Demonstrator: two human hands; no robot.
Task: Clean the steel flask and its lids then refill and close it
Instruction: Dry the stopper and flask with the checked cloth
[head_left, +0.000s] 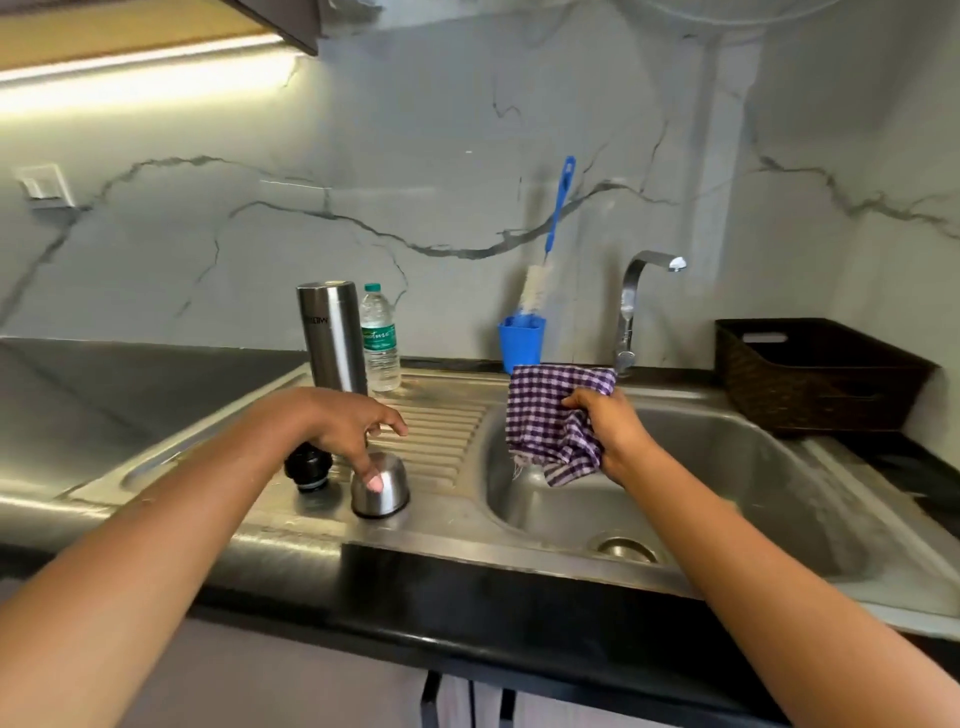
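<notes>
There is one steel flask, and there are two lids: one steel cap and one black stopper. I count one plastic water bottle, one blue cup, one bottle brush, one checked cloth, one tap, one dark basket, one sink and one drain. There are two hands: one left hand and one right hand.

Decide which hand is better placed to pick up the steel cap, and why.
Left: the left hand is over the steel cap, thumb touching it; the right hand grips the checked cloth.
</notes>
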